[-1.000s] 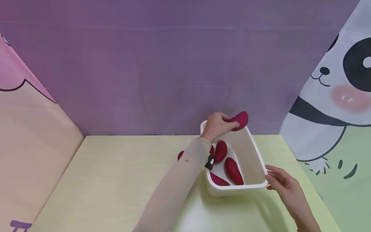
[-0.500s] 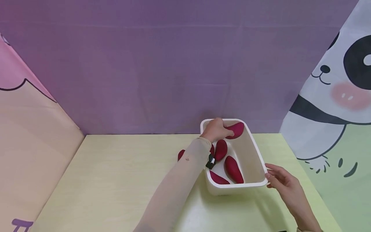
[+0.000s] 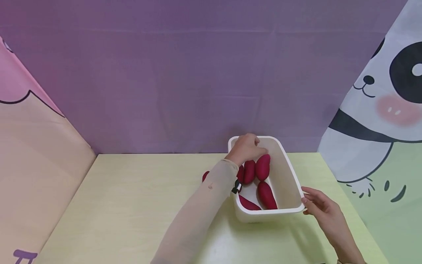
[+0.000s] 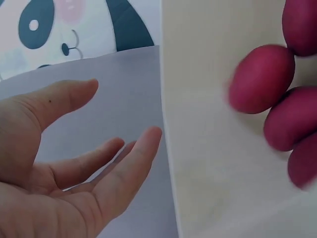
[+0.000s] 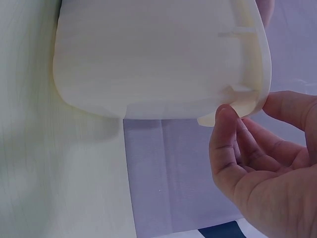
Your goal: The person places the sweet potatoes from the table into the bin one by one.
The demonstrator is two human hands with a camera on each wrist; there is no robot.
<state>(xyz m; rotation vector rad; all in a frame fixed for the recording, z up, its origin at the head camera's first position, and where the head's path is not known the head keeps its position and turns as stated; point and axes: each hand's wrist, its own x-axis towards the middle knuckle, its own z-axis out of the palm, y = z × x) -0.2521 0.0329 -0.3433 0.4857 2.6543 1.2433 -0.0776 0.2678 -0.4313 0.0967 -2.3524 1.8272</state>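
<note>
In the head view a white plastic box [image 3: 290, 172] holds several dark red sweet potatoes. One sweet potato [image 3: 263, 167] lies right below the fingertips of my left hand [image 3: 246, 148], which hovers over the far end of the box. Seen from the left wrist, that hand [image 4: 74, 193] has its thumb and fingers apart with nothing between them, outside the box wall, while sweet potatoes [image 4: 262, 79] cluster inside. My right hand [image 3: 326, 216] pinches the box's near right rim corner; the right wrist view shows thumb and fingers on either side of the rim [image 5: 265, 69].
Another sweet potato [image 3: 205, 176] sits on the pale wooden table [image 3: 132, 205] left of the box, mostly hidden by my left forearm. A purple cloth wall [image 3: 165, 91] rises behind the table, and a panda-printed sheet [image 3: 372, 154] stands on the right.
My left hand has lowered a sweet potato from above the far rim into the box and let it go beside the others. The right hand has stayed on the rim.
</note>
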